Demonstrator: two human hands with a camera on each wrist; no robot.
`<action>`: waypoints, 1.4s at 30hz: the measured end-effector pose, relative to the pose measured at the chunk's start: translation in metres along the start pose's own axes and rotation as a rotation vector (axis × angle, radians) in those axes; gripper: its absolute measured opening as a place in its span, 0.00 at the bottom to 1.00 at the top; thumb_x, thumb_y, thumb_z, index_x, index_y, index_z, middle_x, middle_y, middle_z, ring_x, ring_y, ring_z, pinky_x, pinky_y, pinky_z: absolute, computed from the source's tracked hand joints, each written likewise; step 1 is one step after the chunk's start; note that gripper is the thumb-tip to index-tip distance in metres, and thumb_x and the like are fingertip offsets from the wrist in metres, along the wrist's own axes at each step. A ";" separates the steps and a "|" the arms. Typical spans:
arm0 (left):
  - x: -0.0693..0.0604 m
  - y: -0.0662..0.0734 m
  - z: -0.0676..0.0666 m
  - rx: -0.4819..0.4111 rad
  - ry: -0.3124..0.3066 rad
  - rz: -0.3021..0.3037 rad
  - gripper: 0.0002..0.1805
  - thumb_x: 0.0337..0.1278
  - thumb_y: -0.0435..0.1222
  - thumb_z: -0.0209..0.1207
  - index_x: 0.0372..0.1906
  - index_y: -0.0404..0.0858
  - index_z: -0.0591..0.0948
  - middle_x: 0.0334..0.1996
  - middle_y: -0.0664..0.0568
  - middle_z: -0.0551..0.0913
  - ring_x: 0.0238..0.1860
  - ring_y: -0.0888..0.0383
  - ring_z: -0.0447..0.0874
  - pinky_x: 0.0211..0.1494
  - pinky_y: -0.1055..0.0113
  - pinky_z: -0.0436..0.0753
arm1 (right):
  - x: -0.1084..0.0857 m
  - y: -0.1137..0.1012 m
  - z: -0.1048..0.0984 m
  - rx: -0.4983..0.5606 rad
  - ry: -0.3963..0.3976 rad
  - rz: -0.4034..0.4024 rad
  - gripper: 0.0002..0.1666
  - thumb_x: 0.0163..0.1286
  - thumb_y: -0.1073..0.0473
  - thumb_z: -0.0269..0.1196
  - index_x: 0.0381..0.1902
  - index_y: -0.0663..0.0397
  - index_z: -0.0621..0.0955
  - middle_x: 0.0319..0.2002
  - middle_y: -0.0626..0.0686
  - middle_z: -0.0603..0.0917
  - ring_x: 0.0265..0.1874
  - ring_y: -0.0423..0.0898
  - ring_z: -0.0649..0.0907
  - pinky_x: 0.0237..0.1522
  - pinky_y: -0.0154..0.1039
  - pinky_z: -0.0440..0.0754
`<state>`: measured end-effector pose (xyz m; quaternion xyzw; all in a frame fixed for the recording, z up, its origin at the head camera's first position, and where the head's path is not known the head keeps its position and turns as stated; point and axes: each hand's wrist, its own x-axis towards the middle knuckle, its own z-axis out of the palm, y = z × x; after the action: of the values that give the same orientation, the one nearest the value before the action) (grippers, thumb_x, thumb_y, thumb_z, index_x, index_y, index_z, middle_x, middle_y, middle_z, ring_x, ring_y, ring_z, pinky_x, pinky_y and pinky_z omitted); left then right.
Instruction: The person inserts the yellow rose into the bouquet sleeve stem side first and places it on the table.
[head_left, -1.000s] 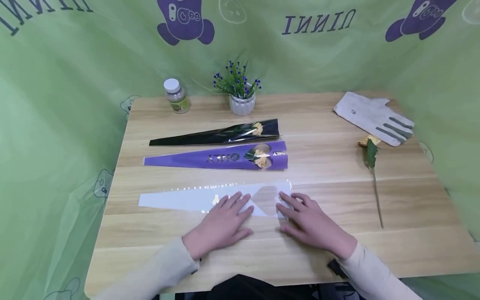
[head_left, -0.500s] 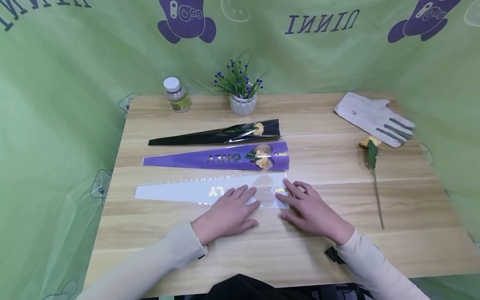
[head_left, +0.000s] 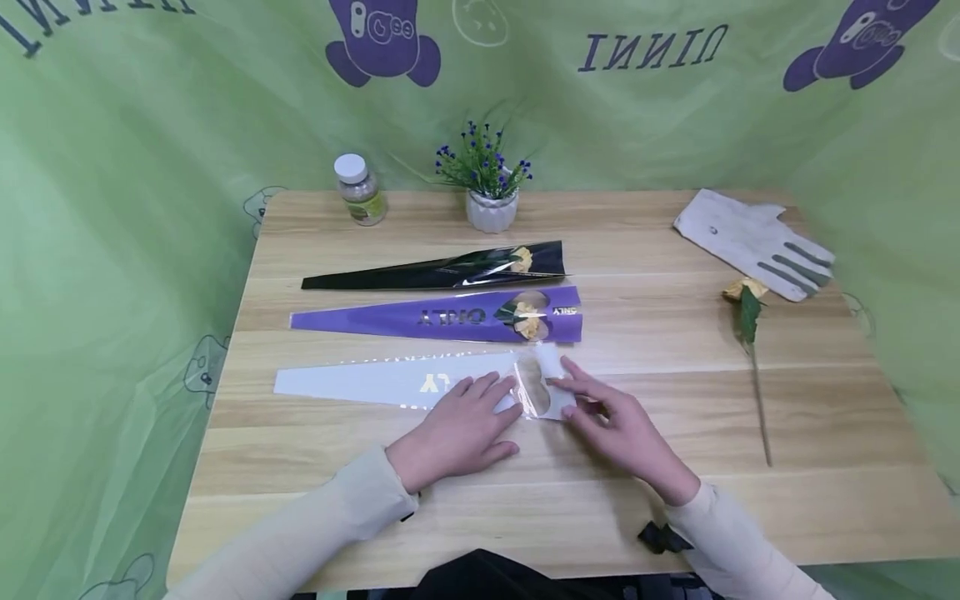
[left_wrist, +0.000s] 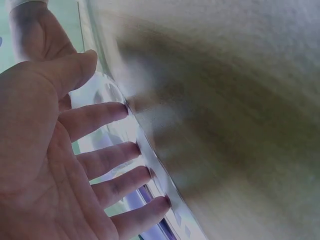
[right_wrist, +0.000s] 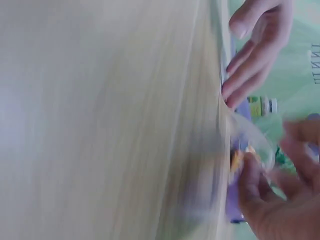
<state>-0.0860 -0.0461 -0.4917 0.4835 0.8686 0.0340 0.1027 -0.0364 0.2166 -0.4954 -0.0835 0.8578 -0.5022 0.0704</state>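
Observation:
A white flower sleeve (head_left: 360, 383) with gold lettering and a clear window lies along the table, its narrow end to the left. My left hand (head_left: 457, 433) rests on it left of the window, its fingers spread and fairly straight; in the left wrist view the fingertips (left_wrist: 162, 202) touch the film. At the wide end my right hand (head_left: 622, 429) pinches the sleeve between thumb and fingers. That end is raised and bent, as the curved clear film (right_wrist: 260, 137) in the right wrist view shows. The right hand is blurred there.
Behind lie a purple sleeve (head_left: 360, 320) and a black sleeve (head_left: 390, 275), each holding a yellow rose. A loose rose (head_left: 750, 317) lies to the right below a grey-white glove (head_left: 738, 233). A lidded jar (head_left: 362, 196) and a potted plant (head_left: 491, 208) stand at the back.
The white sleeve has moved away from me, closer to the purple one. My right hand has gone from lying over its wide end to pinching and lifting it. The left hand stays on the sleeve.

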 end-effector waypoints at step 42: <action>0.014 0.002 -0.005 -0.008 0.073 0.018 0.30 0.69 0.59 0.57 0.65 0.45 0.80 0.68 0.43 0.70 0.67 0.46 0.68 0.66 0.54 0.77 | 0.027 0.005 -0.002 0.197 0.108 0.351 0.21 0.66 0.62 0.72 0.53 0.68 0.82 0.35 0.56 0.87 0.30 0.46 0.85 0.32 0.34 0.87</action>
<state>-0.0930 -0.0329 -0.4884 0.4895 0.8672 0.0559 0.0727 -0.0639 0.2148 -0.4994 0.1016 0.8084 -0.5675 0.1188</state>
